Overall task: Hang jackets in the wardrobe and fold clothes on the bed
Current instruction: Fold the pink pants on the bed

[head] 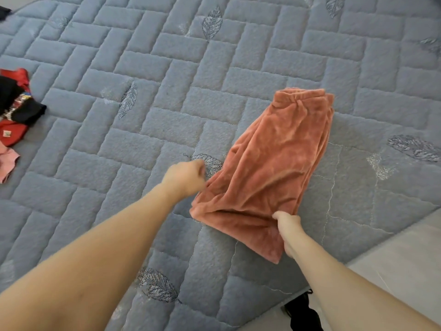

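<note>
The rust-orange plush fleece garment [269,168] lies part-folded on the blue-grey quilted bed cover [167,91], stretched between both hands. The right hand [287,229] curls its fingers round the near hem; the left hand [185,176], fingers bent, seems to pinch the side edge, though the grip itself is hidden. The likeliest slip is the thick pile sliding on itself: pulling unevenly could skew the layers or undo the fold. The bed's edge [358,259] runs just to the right of the right hand, so a tug that way could drag fabric off toward the floor. Beyond the left hand the cover offers broad room; the red-and-black clothes pile [16,111] sits well apart, far left.
</note>
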